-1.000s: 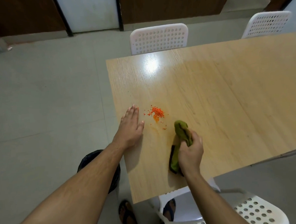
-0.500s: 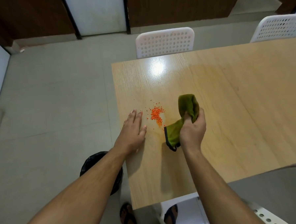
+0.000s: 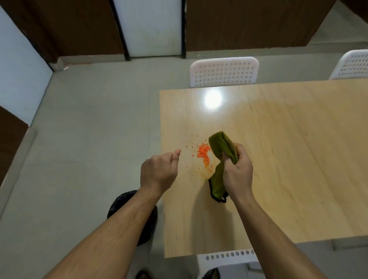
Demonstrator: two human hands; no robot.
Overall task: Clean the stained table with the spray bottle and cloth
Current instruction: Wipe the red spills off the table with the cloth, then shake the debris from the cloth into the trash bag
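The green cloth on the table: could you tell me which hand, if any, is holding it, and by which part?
The right hand grips the green cloth around its bunched middle; one end sticks up, the other trails onto the table. The left hand holds nothing.

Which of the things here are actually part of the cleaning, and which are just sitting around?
Part of the job:
- folded green cloth, gripped in right hand
- orange crumbs
- light wooden table

Just there:
- white perforated plastic chairs
- black bin bag on the floor

No spray bottle shows.

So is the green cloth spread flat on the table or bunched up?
Bunched up. The right hand grips the green cloth around its middle, both ends hanging loose.
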